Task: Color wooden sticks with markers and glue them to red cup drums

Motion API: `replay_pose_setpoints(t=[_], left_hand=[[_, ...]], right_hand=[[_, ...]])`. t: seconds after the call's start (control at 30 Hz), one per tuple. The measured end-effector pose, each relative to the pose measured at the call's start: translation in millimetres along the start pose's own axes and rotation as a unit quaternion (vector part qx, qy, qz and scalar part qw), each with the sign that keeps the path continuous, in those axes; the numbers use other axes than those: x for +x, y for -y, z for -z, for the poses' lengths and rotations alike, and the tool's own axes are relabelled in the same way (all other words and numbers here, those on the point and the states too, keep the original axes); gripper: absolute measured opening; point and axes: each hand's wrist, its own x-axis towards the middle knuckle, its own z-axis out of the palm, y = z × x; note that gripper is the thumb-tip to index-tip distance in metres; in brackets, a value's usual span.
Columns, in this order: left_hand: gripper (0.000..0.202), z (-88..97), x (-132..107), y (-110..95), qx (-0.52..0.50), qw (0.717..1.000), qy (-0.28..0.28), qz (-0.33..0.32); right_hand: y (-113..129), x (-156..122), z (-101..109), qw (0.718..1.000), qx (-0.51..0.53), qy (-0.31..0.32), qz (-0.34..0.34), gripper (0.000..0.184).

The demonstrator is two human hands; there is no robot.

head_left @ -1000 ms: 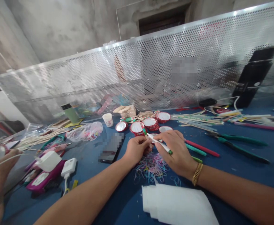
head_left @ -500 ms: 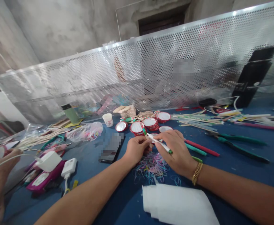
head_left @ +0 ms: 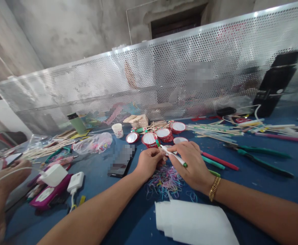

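My left hand (head_left: 147, 163) and my right hand (head_left: 189, 165) meet over a heap of thin coloured rubber bands (head_left: 164, 182) on the blue table (head_left: 241, 190). Both pinch a white stick with green ends (head_left: 174, 156), which slants from the left fingers across the right ones. My left fingers are curled tight at its upper end. A gold bracelet (head_left: 214, 189) circles my right wrist. Several red-rimmed round lids (head_left: 161, 135) lie just beyond the hands.
A dark phone (head_left: 120, 161) lies left of my hands, folded white paper (head_left: 195, 223) in front. Green pliers (head_left: 258, 156) and coloured sticks (head_left: 219, 161) lie right. White chargers (head_left: 53, 175), a paper cup (head_left: 117, 130) and another person's hand (head_left: 1, 177) are left. A perforated metal screen (head_left: 164, 75) stands behind.
My hands hold their place. The other person's hand at the left edge has shifted up and to the right with its white cable.
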Motion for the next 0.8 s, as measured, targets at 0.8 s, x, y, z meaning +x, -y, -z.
replay_pose_setpoints(t=[0.8], left_hand=[[0.036, 0.2, 1.5, 0.9, 0.003, 1.000, -0.002, -0.007]], right_hand=[[-1.8, -0.6, -0.4, 1.000, -0.013, 0.012, -0.014, 0.017]])
